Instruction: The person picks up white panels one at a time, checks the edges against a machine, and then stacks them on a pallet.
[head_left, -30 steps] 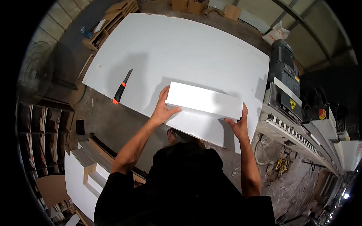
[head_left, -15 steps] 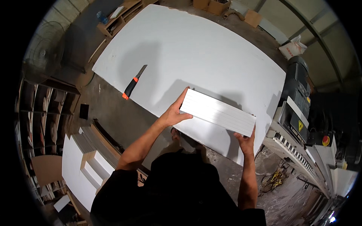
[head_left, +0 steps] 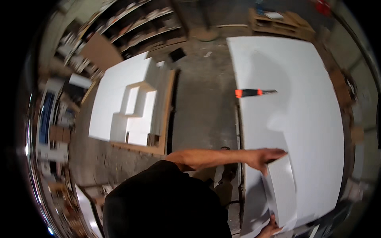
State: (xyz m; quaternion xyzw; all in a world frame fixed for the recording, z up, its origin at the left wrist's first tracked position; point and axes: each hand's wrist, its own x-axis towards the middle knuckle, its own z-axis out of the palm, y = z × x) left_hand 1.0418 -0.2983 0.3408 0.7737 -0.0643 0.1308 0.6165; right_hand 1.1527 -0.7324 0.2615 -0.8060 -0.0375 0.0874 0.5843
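I hold a long white foam block [head_left: 282,194] by its two ends, over the near edge of a large white sheet [head_left: 301,99]. My left hand [head_left: 264,157] grips the block's far end, thumb underneath, with the forearm stretched across the picture. My right hand [head_left: 271,230] clasps the other end at the lower edge, only partly in view. A knife with an orange and black handle [head_left: 251,93] lies on the sheet's edge, well beyond my left hand.
A wooden pallet [head_left: 160,148] on the concrete floor to the left carries stacked white foam blocks [head_left: 127,105]. Shelves with boards [head_left: 131,23] line the back. Another pallet [head_left: 278,20] stands past the sheet's far end.
The view has swung sharply left, so the sheet now sits at the right and the stacked pallet has come into sight. Both hands still hold the block by its ends.
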